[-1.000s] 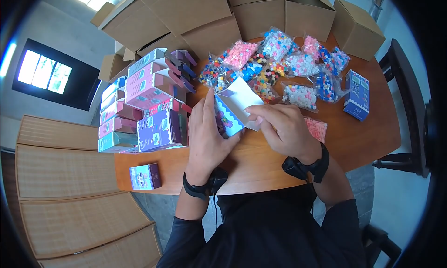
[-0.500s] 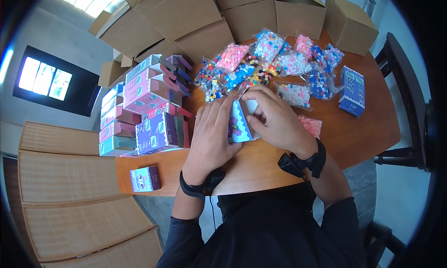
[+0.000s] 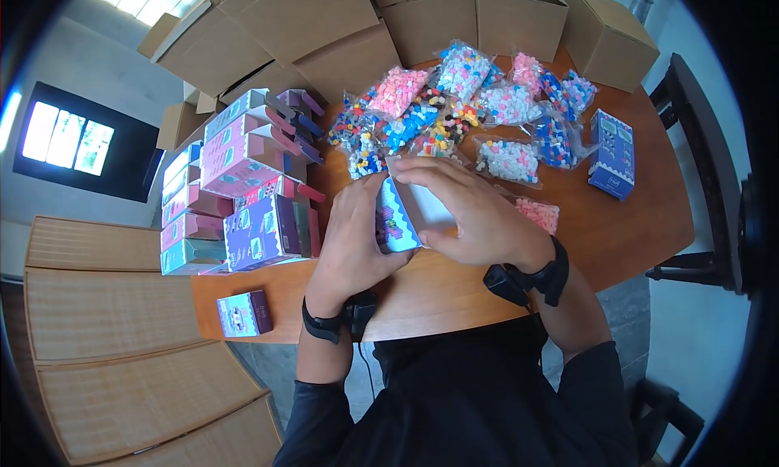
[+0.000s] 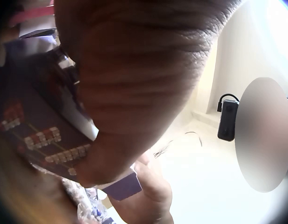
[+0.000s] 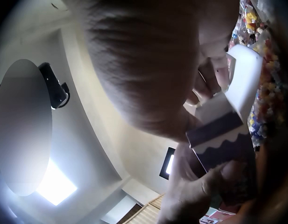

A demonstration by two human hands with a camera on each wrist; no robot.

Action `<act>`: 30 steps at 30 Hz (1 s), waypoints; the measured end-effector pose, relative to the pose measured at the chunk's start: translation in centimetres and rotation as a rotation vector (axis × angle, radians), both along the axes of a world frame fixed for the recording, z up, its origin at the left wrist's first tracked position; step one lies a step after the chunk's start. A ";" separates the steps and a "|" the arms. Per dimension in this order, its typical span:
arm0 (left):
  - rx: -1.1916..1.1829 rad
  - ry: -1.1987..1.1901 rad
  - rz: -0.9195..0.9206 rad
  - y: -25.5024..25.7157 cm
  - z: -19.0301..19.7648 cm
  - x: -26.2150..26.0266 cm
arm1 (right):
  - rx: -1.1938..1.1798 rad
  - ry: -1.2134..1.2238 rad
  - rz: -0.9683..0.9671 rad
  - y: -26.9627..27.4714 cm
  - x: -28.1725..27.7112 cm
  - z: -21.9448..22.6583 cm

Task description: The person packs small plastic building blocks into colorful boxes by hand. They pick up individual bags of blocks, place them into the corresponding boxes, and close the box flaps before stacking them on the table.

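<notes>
- Small thin-card box (image 3: 399, 228): printed blue-purple face, scalloped border, white inside, one end open; it is between the hands, above the counter (image 3: 438, 296).
- Clear, crinkled plastic bags (image 3: 510, 106) of small coloured pieces lie just beyond it.
- Smooth wood runs from the box to the counter's near edge; stacked cartons (image 3: 260, 230) stand beside the left hand.
- Left hand (image 3: 347, 244): curled round the box's side, thumb at its near end.
- Right hand (image 3: 483, 215): bent fingers and thumb grip the open end.
</notes>
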State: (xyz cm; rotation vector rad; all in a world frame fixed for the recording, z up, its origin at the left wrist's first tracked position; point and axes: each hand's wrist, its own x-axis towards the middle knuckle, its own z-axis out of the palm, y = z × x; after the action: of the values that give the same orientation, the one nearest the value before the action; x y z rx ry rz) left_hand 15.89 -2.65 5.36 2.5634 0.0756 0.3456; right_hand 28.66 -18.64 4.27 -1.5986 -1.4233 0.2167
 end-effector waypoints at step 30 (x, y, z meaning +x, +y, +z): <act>-0.264 -0.036 -0.001 2.4 -0.4 -1.1 | 0.120 0.074 -0.509 -2.0 6.7 -0.8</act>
State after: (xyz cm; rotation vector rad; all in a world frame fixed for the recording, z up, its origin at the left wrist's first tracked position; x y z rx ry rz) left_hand 14.80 -0.30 4.95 2.2956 0.1002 0.3558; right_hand 35.32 -20.69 3.50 -1.7727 -0.9151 -0.1061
